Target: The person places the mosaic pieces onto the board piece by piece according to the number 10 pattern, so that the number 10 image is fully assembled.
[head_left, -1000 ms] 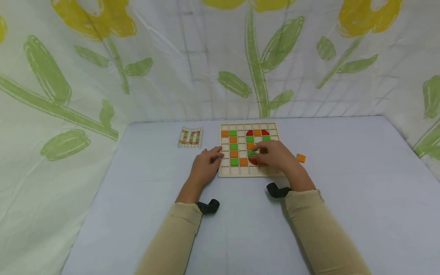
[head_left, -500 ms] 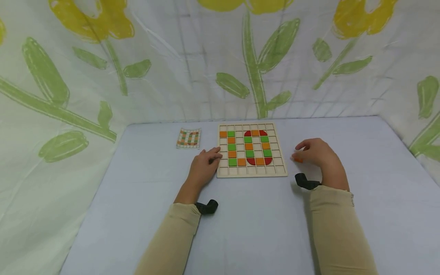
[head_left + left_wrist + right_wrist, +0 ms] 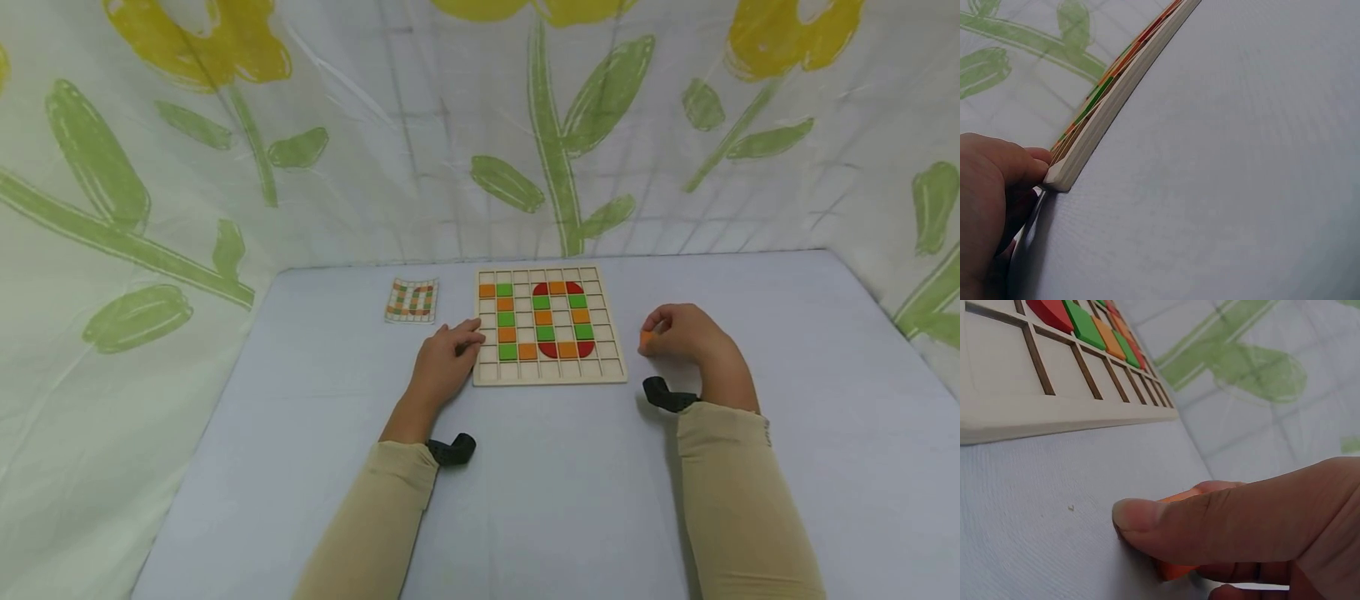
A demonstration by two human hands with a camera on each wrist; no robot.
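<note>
A wooden grid board (image 3: 528,371) lies on the table, with green and orange square tiles and red rounded corner pieces set in its cells. My left hand (image 3: 442,362) rests against the board's left edge, its fingertips touching the rim; the left wrist view shows them near a corner. Right of the board, my right hand (image 3: 690,342) pinches an orange square tile (image 3: 646,338) between thumb and fingers. The right wrist view shows the thumb covering most of that tile (image 3: 1175,570), which is tilted up near the table surface.
A small pattern card (image 3: 412,301) with a coloured grid lies left of the board. The table (image 3: 555,467) has a pale cover. Behind it hangs a white curtain (image 3: 360,183) with painted flowers.
My right hand has left the board's lower middle, moved right to the loose orange tile, and now grips and tilts it. The left hand stays at the board's edge.
</note>
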